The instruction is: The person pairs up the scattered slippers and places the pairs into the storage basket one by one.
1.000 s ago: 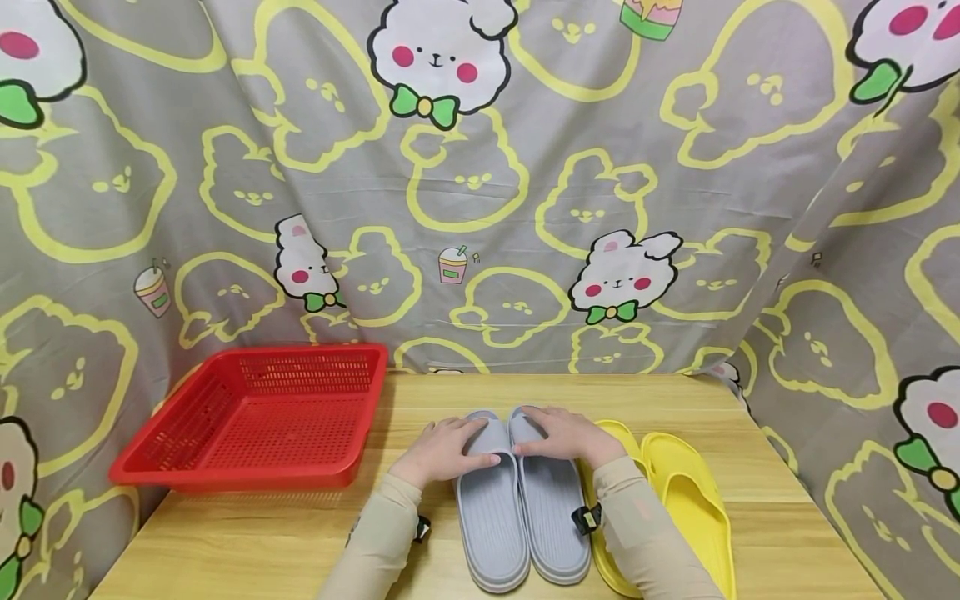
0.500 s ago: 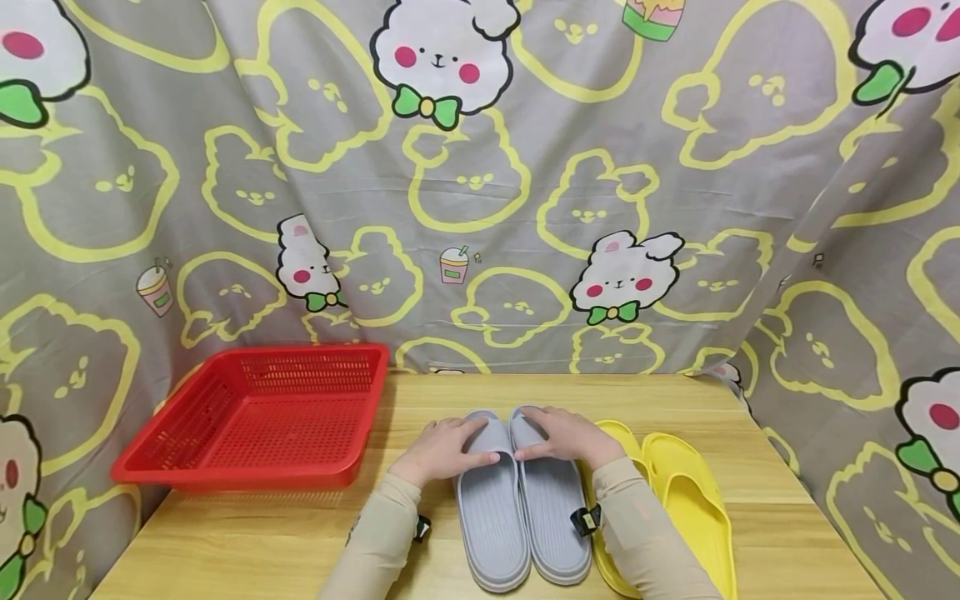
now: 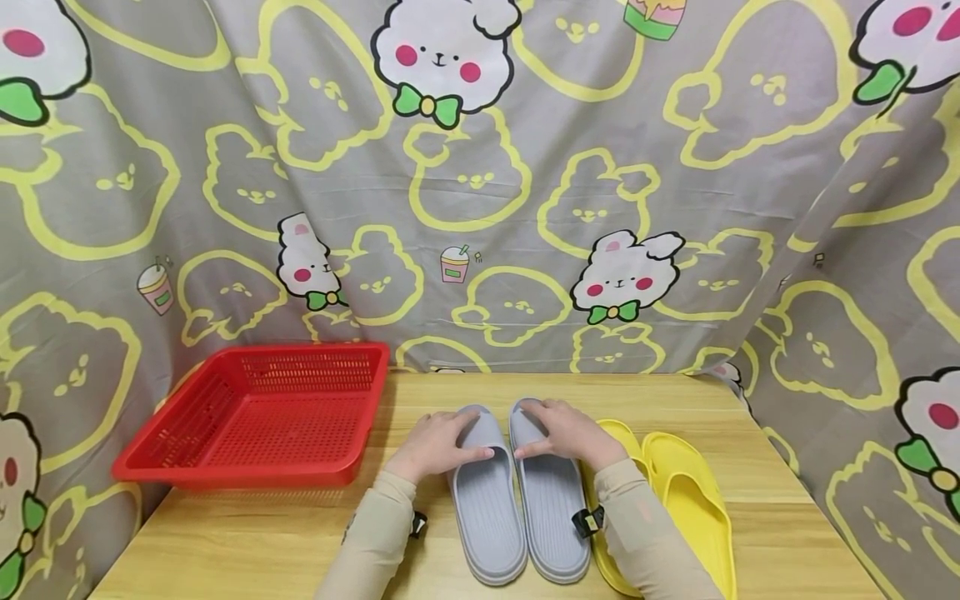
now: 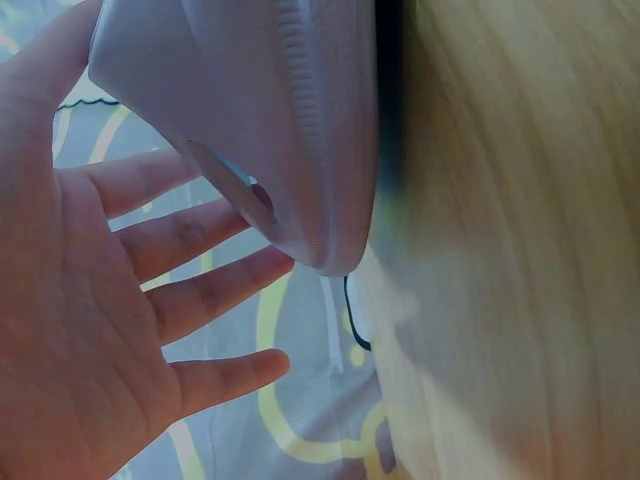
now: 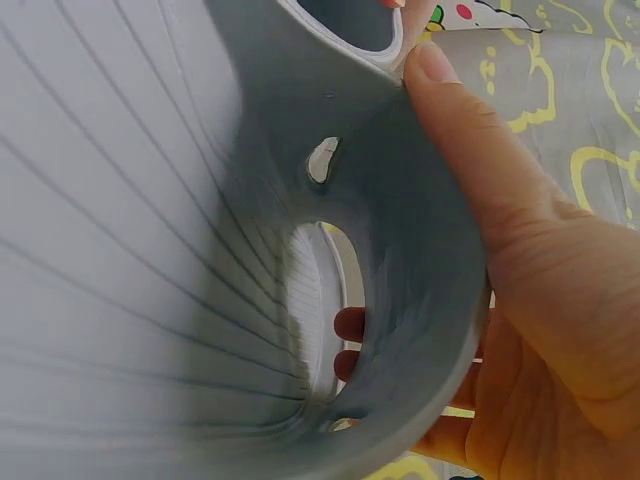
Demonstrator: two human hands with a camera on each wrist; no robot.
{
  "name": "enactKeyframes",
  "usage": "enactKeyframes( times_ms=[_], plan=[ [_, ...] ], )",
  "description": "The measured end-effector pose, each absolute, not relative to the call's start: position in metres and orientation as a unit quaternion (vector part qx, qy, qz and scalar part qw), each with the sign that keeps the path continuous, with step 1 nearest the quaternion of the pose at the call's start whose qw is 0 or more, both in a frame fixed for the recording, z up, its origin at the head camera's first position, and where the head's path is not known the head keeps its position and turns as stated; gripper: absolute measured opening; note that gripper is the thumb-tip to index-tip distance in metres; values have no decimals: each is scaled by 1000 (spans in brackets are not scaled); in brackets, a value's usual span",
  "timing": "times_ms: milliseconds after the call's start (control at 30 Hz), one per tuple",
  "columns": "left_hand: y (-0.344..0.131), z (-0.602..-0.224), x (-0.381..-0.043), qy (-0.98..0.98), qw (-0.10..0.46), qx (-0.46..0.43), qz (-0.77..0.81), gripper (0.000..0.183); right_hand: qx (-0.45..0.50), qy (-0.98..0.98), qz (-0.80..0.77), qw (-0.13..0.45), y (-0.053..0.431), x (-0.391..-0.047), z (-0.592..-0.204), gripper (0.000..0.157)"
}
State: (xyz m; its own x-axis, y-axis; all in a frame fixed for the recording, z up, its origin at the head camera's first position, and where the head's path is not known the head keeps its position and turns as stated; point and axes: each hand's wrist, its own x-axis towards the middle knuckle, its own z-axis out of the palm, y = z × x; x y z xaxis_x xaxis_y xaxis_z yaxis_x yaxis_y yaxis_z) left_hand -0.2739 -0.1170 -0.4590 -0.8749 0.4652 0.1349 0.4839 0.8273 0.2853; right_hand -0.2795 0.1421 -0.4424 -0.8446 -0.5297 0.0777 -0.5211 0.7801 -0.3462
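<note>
Two grey slippers lie side by side in the head view, toes pointing away from me. My left hand (image 3: 435, 443) holds the left grey slipper (image 3: 489, 517) at its upper, thumb across the strap and fingers along the outer side. In the left wrist view, those fingers (image 4: 190, 240) reach toward the toe, the little finger standing free. My right hand (image 3: 566, 435) grips the upper of the right grey slipper (image 3: 553, 517). The right wrist view looks inside that slipper; the thumb (image 5: 480, 140) lies on the strap, and fingertips show through the toe opening.
A red perforated basket (image 3: 360, 450) stands at the left on the wooden table (image 3: 780, 525). Yellow slippers (image 3: 693, 517) lie at the right, partly under my right forearm. A patterned grey curtain (image 3: 510, 208) encloses the back and sides.
The toes of both grey slippers have shifted slightly away from me and apart. My left hand has moved a little to the left with its slipper; the right hand has barely moved.
</note>
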Motion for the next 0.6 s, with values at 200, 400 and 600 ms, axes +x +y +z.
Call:
enactKeyframes(
  times_ms=[200,400,600],
  plan=[
    [-121,-455,-274,-956,52,-241,-160,83,-275,941,-196,18,141,-280,-439,88],
    [-125,-451,-275,-954,75,-239,-164,81,-274,939,-205,32,140,-276,-430,91],
    [-129,-445,-274,-957,92,-219,-164,83,-276,939,-203,34,142,-272,-420,94]
  ],
)
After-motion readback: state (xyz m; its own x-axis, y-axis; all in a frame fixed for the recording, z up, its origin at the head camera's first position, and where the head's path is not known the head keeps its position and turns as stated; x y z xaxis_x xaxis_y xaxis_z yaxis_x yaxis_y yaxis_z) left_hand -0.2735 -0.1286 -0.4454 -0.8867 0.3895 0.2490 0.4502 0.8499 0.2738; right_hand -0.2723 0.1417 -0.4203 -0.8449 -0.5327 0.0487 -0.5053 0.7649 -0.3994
